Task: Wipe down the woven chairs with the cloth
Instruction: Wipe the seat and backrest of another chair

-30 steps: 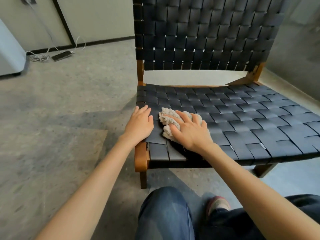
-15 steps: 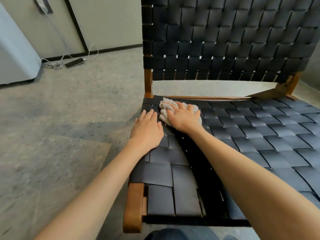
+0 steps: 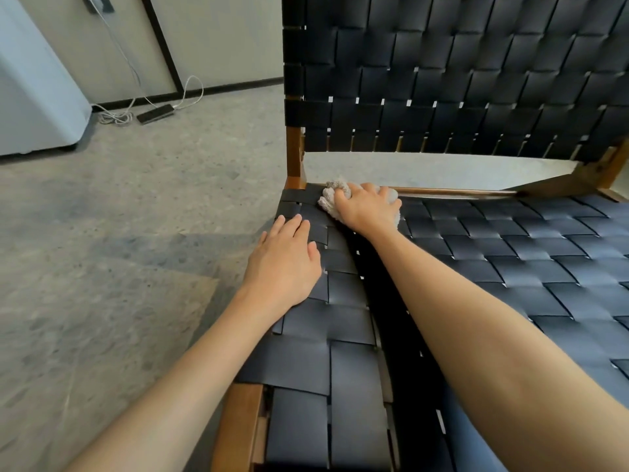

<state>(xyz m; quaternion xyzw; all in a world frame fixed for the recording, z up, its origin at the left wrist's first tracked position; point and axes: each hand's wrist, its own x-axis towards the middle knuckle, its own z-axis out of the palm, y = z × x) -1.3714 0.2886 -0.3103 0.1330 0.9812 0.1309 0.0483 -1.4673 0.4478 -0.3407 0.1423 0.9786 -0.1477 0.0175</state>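
Observation:
A chair with a dark woven-strap seat, a woven backrest and a brown wooden frame fills the right of the head view. A bunched pale cloth lies at the seat's back left corner, against the rear wooden rail. My right hand covers the cloth with its fingers curled over it, pressing it onto the straps. My left hand lies flat, fingers straight, on the seat's left edge just in front of the cloth.
Grey speckled floor stretches to the left of the chair. A white appliance stands at the far left by the wall. A black power strip with coiled white cables lies on the floor beside it.
My right hand has slid the cloth from the seat's front left toward the back left corner. My left hand has shifted back along the left edge, and my head has moved closer.

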